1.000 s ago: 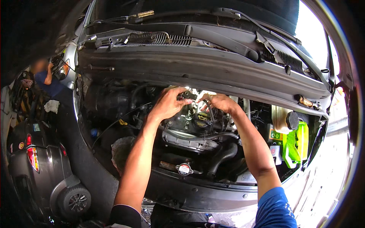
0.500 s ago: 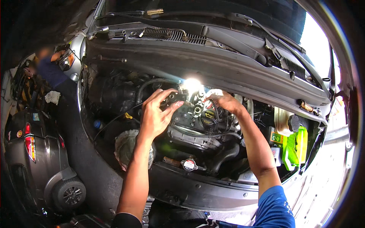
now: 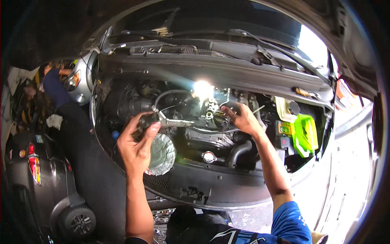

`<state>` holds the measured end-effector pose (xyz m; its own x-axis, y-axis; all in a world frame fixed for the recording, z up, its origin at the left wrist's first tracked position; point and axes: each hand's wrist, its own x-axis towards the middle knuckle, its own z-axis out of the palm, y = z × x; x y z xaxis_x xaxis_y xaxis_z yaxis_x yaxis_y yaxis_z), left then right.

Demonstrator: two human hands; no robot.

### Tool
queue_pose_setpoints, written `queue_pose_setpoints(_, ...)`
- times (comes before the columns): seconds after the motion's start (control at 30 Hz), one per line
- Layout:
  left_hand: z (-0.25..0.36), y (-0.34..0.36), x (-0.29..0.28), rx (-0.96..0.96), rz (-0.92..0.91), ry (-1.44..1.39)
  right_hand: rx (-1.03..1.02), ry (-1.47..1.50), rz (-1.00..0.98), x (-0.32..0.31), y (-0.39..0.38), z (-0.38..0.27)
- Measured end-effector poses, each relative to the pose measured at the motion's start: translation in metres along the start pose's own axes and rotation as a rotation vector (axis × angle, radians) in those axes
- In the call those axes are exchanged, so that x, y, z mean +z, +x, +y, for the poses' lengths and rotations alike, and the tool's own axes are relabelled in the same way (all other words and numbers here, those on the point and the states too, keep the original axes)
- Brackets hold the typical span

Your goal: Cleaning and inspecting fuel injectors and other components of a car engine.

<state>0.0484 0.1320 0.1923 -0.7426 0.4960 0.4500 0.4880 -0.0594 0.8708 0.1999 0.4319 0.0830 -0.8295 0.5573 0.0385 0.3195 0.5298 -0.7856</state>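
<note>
My left hand point(image 3: 136, 144) is closed around the dark head of what looks like an ignition coil point(image 3: 177, 123), its long stem pointing right across the engine bay. The coil is held up above the engine, apart from it. Over the right part of the engine is my right hand point(image 3: 245, 120), its fingers curled together beside the black filler cap point(image 3: 220, 115); anything between them is hidden. A bright work light point(image 3: 202, 88) glares on the metal engine top point(image 3: 210, 106) between the hands.
A round, crinkled, translucent-covered thing point(image 3: 163, 154) sits at the front left of the bay, with the radiator cap point(image 3: 209, 157) to its right. A bright green plastic piece point(image 3: 305, 134) lies at the right. Another person point(image 3: 59, 86) works far left, behind a dark parked vehicle point(image 3: 36, 162).
My left hand has moved left and toward me, bringing the coil away from the engine top. My right hand has shifted slightly right and nearer. The whole view has tilted.
</note>
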Motion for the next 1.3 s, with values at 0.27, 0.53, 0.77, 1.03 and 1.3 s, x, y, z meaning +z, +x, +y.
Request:
queue_pose_setpoints(0.27,0.034,-0.097,-0.042,0.137,-0.067,0.092,0.142,0.843,-0.088,0.057,-0.228,-0.087)
queue_pose_setpoints(0.53,0.019,-0.223,-0.050,0.817,-0.411,0.041,0.270,1.662,0.034,0.155,-0.338,-0.171)
queue_pose_setpoints(0.77,0.012,-0.305,-0.030,1.059,-0.685,-0.080,0.278,1.798,0.421,0.166,-0.446,-0.152)
queue_pose_setpoints(1.03,0.034,-0.395,0.008,0.959,-1.025,-0.190,0.089,1.719,0.960,0.160,-0.618,-0.104)
queue_pose_setpoints(1.3,0.047,-0.497,0.073,-0.392,-1.316,-0.232,0.278,1.535,1.349,0.174,-0.808,-0.062)
